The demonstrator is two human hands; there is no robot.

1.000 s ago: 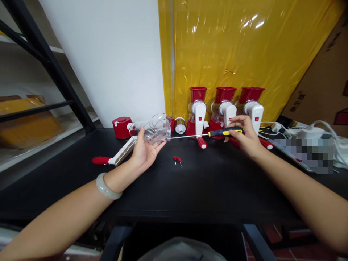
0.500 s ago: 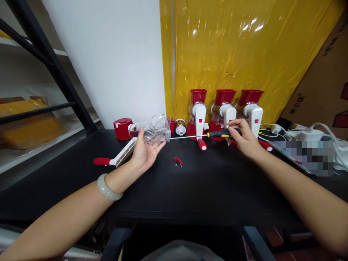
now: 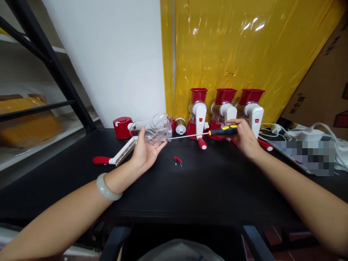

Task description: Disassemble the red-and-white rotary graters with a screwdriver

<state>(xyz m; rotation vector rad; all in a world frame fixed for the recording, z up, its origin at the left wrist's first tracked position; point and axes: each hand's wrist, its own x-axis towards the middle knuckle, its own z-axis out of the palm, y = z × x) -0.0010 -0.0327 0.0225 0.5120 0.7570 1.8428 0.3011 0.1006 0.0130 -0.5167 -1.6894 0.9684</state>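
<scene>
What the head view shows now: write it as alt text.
Left hand holds a clear plastic part, right hand a screwdriver pointed at it; three red-and-white graters stand behind on a black table.

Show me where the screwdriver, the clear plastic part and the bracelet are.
Screwdriver (image 3: 217, 131), head view: on its black and yellow handle, near the shaft.
Clear plastic part (image 3: 160, 130), head view: on its transparent wall.
Bracelet (image 3: 104, 189), head view: on the outside of its band.

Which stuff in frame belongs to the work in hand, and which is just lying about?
Work in hand:
- clear plastic body, in left hand
- screwdriver, in right hand
- probably loose red piece, white crank

Lying about, likely:
- three standing graters
- white plug
- cardboard
</scene>
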